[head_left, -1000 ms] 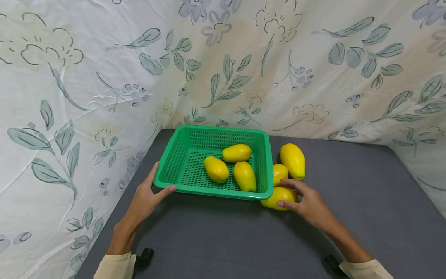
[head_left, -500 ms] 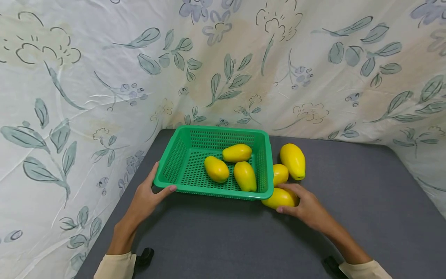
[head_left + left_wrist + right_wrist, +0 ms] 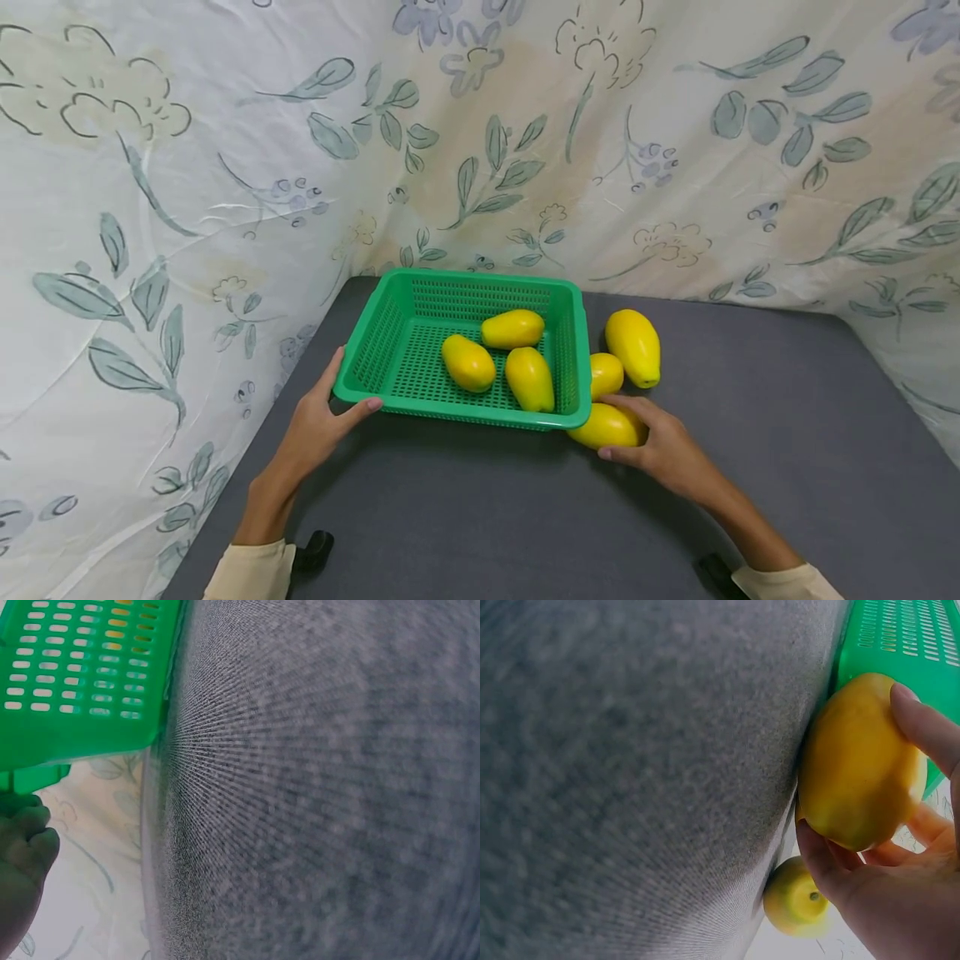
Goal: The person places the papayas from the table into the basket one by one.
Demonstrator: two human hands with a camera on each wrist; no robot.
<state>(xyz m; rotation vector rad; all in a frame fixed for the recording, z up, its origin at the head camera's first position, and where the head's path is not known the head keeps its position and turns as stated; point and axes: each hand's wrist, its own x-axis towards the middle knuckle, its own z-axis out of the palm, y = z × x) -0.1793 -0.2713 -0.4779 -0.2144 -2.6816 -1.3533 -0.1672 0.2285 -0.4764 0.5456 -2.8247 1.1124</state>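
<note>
A green plastic basket (image 3: pixel 390 333) stands on the grey table and holds three yellow fruits (image 3: pixel 467 362). My left hand (image 3: pixel 318 425) grips its near left corner, thumb over the rim; the basket wall (image 3: pixel 82 682) fills the left wrist view's top left. My right hand (image 3: pixel 660 446) curls round a yellow fruit (image 3: pixel 606 425) lying against the basket's near right corner. In the right wrist view that fruit (image 3: pixel 859 761) sits between my thumb and fingers (image 3: pixel 922 724), beside the basket (image 3: pixel 900 637). Two more yellow fruits (image 3: pixel 633 346) lie just behind it, outside the basket.
A floral cloth (image 3: pixel 225 167) hangs along the back and left side of the grey table (image 3: pixel 487 517). Two black clamps (image 3: pixel 311 552) sit at the near edge. One smaller fruit (image 3: pixel 795 896) shows behind my right palm.
My right hand has slid forward and closed its fingers round the nearest fruit, which now rests against the basket corner. The left hand and basket have stayed put.
</note>
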